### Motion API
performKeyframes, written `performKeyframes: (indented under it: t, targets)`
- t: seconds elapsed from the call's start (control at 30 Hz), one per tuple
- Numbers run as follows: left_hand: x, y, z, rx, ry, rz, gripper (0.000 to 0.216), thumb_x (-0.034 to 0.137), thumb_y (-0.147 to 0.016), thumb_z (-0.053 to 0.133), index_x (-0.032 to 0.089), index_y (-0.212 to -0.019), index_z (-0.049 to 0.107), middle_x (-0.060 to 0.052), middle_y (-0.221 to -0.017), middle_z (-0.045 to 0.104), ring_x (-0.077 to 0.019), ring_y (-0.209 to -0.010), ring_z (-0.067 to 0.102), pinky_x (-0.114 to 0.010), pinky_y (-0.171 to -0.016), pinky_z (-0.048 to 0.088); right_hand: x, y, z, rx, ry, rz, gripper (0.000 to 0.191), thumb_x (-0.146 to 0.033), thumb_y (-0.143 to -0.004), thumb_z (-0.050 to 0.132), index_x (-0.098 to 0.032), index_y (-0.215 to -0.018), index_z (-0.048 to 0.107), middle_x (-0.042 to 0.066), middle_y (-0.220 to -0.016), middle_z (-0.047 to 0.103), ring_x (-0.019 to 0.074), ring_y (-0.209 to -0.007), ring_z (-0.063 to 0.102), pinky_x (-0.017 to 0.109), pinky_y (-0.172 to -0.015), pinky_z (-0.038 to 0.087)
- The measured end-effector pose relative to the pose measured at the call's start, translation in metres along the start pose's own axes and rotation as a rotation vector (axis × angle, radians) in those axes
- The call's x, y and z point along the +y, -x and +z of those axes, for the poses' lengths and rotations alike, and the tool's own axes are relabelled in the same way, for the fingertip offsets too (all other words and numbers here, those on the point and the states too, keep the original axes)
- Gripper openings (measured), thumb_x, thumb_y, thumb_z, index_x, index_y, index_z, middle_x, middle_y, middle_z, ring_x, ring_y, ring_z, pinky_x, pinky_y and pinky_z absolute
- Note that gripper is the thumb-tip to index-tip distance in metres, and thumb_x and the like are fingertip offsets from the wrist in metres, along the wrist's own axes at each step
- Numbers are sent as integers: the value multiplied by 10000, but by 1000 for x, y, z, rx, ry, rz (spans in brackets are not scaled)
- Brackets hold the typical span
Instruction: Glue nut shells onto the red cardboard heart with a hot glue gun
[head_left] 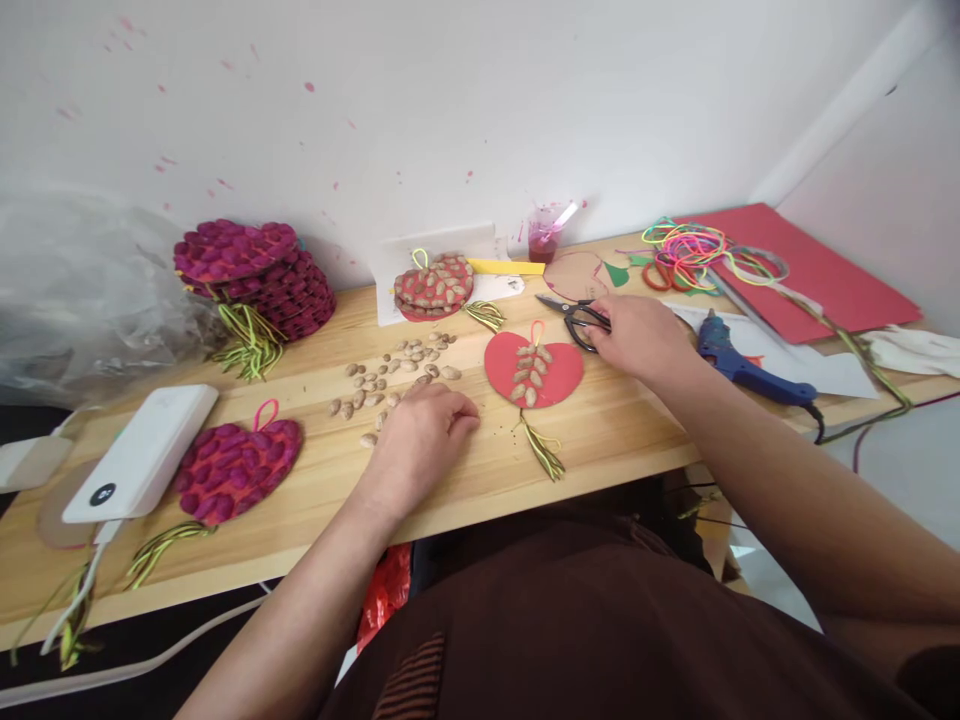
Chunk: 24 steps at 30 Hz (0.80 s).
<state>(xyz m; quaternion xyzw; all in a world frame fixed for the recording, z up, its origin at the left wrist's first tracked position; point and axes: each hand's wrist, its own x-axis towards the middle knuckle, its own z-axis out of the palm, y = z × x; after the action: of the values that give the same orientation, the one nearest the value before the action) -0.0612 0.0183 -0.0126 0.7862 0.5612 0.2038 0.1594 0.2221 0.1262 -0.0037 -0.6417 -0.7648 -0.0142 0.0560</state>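
Observation:
My left hand (421, 432) rests palm down on the wooden table (600, 420), fingers curled, beside several loose pistachio shells (390, 375). Whether it holds a shell is hidden. My right hand (636, 335) lies on the black handles of a pair of scissors (571, 312), fingers curled over them. Between my hands lies a red heart-shaped card (559, 372) with a column of shells glued on, a pink loop on top and a green-yellow tassel (541, 450) below.
A blue glue gun (739, 365) lies right of my hand. Colourful cords (686, 250) and red paper (817, 265) sit at the back right. Finished purple hearts (255, 270) are stacked back left; one (236, 468) lies beside a white power bank (142, 450). A pink cup (546, 235) stands by the wall.

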Motion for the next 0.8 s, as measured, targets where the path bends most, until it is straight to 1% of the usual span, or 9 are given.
performKeyframes:
  t: [0.1, 0.3, 0.4, 0.47, 0.53, 0.6, 0.7, 0.73, 0.8]
  targets:
    - [-1, 2, 0, 50, -23, -16, 157, 191, -920, 603, 192, -845, 741, -68, -899, 735, -227, -885, 649, -368, -847, 498, 1, -3, 3, 28, -30, -10, 339, -286, -912, 544, -152, -1180, 701, 171, -1090, 762, 333, -954, 675, 384, -752, 443]
    - [-6, 9, 3, 53, -32, -23, 178, 225, -951, 575, 202, -918, 748, -81, -973, 754, -245, -921, 664, -384, -880, 495, 1, 0, 3, 79, -80, -83, 323, -261, -926, 535, -127, -1155, 720, 175, -1120, 759, 331, -1029, 665, 400, -877, 462]
    - [-9, 15, 1, 142, 29, -23, 198, 297, -974, 569, 220, -975, 751, -72, -990, 765, -242, -948, 674, -374, -895, 496, 4, 23, -7, 134, -94, -123, 379, -350, -973, 506, -129, -1216, 695, 156, -1193, 740, 323, -1119, 627, 407, -991, 433]
    - [-11, 20, -2, 174, 46, -44, 204, 343, -962, 597, 223, -916, 754, -59, -905, 760, -231, -884, 675, -348, -832, 503, 12, 45, -15, 215, -113, -153, 383, -367, -980, 504, -131, -1219, 687, 144, -1209, 738, 322, -1144, 612, 418, -1043, 409]
    - [-14, 26, -5, 202, 43, -86, 219, 366, -943, 625, 216, -840, 747, -50, -808, 734, -215, -786, 657, -326, -753, 495, 27, 67, -24, 334, -97, -122, 362, -375, -958, 536, -136, -1183, 689, 158, -1183, 742, 339, -1138, 614, 438, -1036, 418]
    - [-18, 31, -8, 224, 49, -118, 224, 373, -934, 635, 210, -825, 743, -47, -779, 720, -199, -733, 635, -314, -720, 487, 48, 85, -32, 365, -39, -22, 381, -404, -928, 564, -144, -1186, 671, 173, -1149, 745, 367, -1112, 630, 467, -1014, 431]
    - [-25, 37, -8, 291, 85, -146, 217, 393, -937, 632, 216, -953, 757, -44, -891, 745, -180, -730, 623, -301, -710, 491, 80, 100, -37, 184, 82, 158, 503, -450, -862, 599, -134, -1253, 620, 197, -1196, 731, 410, -1077, 650, 502, -958, 459]
    - [-28, 38, -8, 317, 98, -153, 229, 404, -937, 632, 220, -992, 757, -42, -936, 751, -177, -735, 624, -299, -704, 492, 88, 103, -36, 136, 108, 261, 562, -486, -834, 609, -141, -1277, 606, 182, -1212, 731, 420, -1046, 662, 501, -897, 486]
    - [-31, 39, -7, 345, 106, -159, 239, 422, -934, 636, 224, -982, 761, -34, -939, 756, -176, -744, 631, -298, -703, 493, 99, 103, -33, -33, 95, 344, 654, -544, -830, 573, -156, -1356, 548, 163, -1147, 753, 401, -961, 696, 476, -777, 514]
